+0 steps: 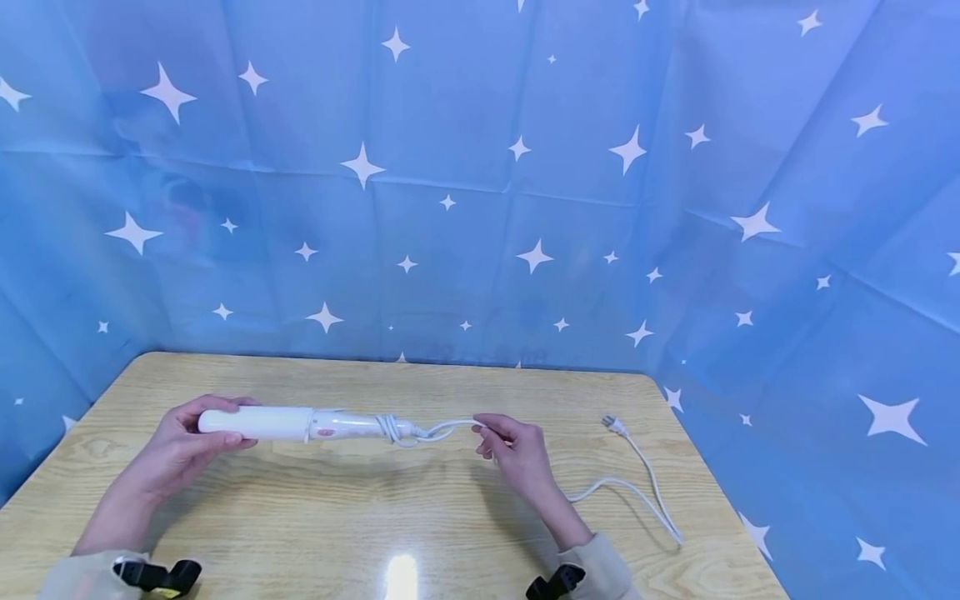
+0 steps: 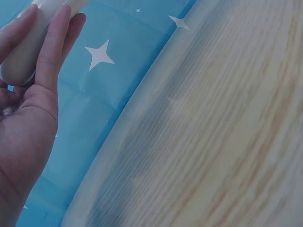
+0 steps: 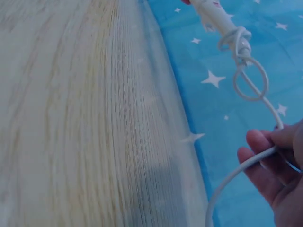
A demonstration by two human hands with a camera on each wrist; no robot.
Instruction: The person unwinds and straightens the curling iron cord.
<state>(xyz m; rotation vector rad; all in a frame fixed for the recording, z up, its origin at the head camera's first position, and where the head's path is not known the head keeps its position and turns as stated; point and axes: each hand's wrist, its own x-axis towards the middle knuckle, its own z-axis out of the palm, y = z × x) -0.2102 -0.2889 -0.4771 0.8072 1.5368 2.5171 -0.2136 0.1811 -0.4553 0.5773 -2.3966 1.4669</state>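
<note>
A white corded wand that looks like a curling iron (image 1: 262, 423) is held level above the table in the head view. My left hand (image 1: 176, 446) grips its thick, rounded end, thumb on one side and fingers on the other. Toward the right the wand narrows to a handle with small pinkish marks. Its white power cord (image 1: 442, 431) is wound round the handle's tail, with a small loop (image 3: 251, 98) showing in the right wrist view. Between thumb and fingers, my right hand (image 1: 521, 458) pinches the cord a short way beyond the handle.
The cord's free length lies in a bend on the wooden table (image 1: 337, 517) at the right, ending in a two-prong plug (image 1: 613, 424). Blue cloth with white stars (image 1: 450, 250) hangs behind the table and along its sides.
</note>
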